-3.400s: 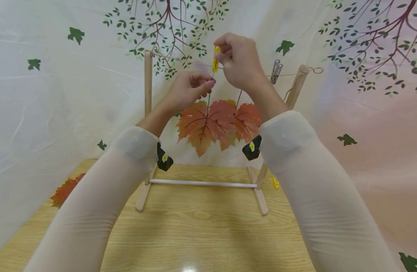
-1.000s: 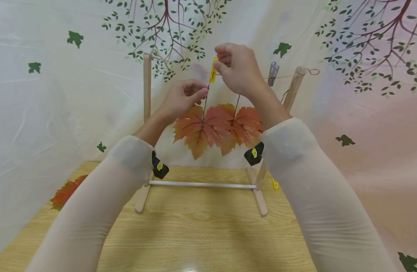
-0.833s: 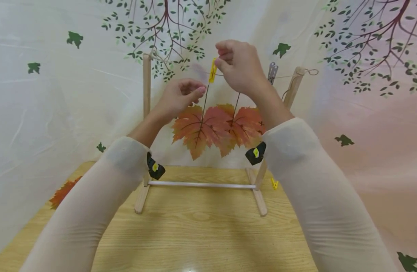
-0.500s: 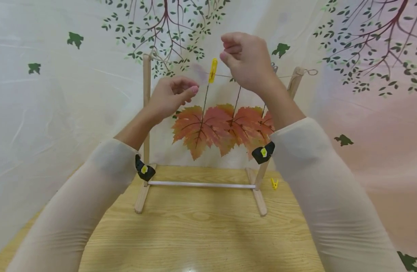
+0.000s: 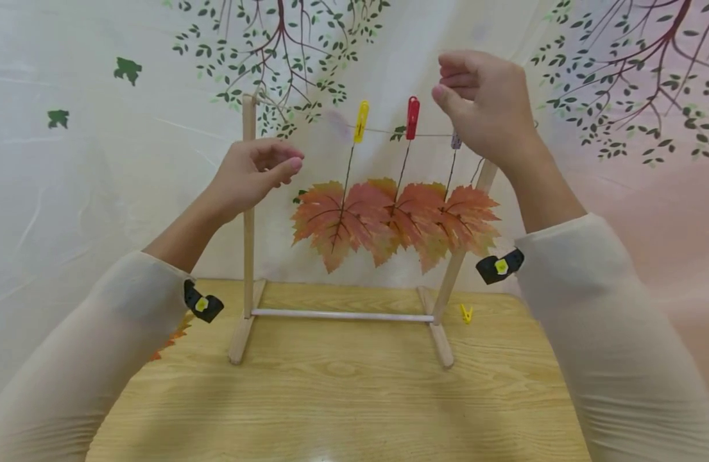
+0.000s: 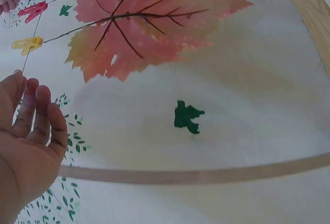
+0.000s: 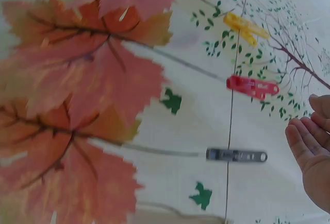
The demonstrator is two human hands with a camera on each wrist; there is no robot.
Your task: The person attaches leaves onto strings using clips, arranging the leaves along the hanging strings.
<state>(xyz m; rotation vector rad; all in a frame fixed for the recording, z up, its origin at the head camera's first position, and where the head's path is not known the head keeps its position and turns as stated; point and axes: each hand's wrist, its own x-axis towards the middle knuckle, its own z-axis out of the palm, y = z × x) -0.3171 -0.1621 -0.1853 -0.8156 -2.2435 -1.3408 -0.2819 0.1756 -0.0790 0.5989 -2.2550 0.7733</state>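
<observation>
Orange-red leaves point(image 5: 418, 208) hang in a row from a string, both hands beside them and holding nothing

Pale sleeves point(image 5: 597, 321) come in from the near left and near right, each with a black wrist camera point(image 5: 204, 305) at the cuff. Both forearms slope upward and inward. Beneath them lies a wood-grain table point(image 5: 342, 410); at its left, another leaf point(image 5: 172, 340) is mostly hidden by the left sleeve. A loose yellow peg point(image 5: 466, 313) lies at the right, just beside the foot of a wooden stand point(image 5: 248, 250), whose two sides are joined low down by a white rod point(image 5: 342, 314).

The left hand point(image 5: 244, 173) is raised before the left post, palm turned inward, fingers gently bent, thumb apart from them. The right hand point(image 5: 493, 106) is higher, bent at the wrist, its fingertips pointing left. Both grasps are free.

Between the posts runs the string point(image 5: 380, 131). Three leaves hang there by their stems, overlapping, well above the table: a yellow clothespin point(image 5: 361, 122) at left, a red clothespin point(image 5: 412, 119) in the middle, a grey clothespin point(image 7: 236, 155) at right, partly behind the right hand in the head view.

Farthest back, a pale backdrop point(image 5: 181, 70) shows painted branches and green leaf shapes.
</observation>
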